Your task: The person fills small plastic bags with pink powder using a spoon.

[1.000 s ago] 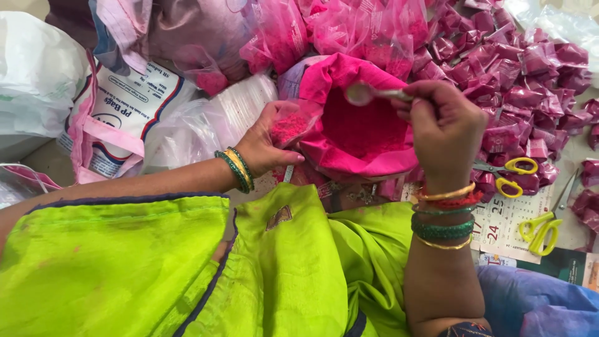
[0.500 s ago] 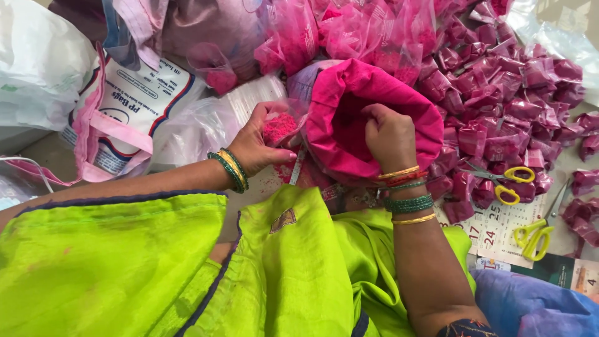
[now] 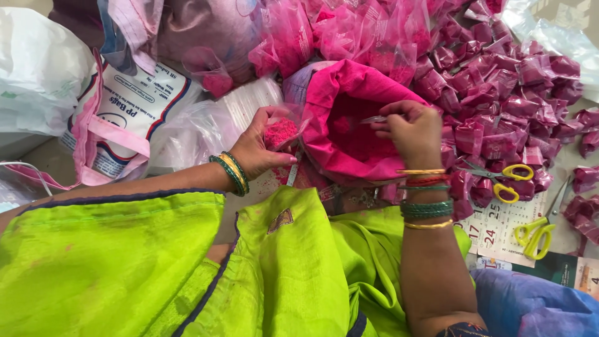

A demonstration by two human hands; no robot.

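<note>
Hands work over an open pink cloth bag (image 3: 349, 125) of pink powder at frame centre. Left hand (image 3: 262, 146), fingers curled shut, grips a small clear pouch (image 3: 282, 131) partly filled with powder, just left of the bag. Right hand (image 3: 412, 128) pinches a metal spoon (image 3: 374, 118) over the bag's mouth. Many filled, closed pink packets (image 3: 499, 87) lie heaped at upper right, so much packing looks done; the held pouch is not yet closed. Yellow-handled scissors (image 3: 502, 178) lie at right on a calendar sheet (image 3: 499, 234).
</note>
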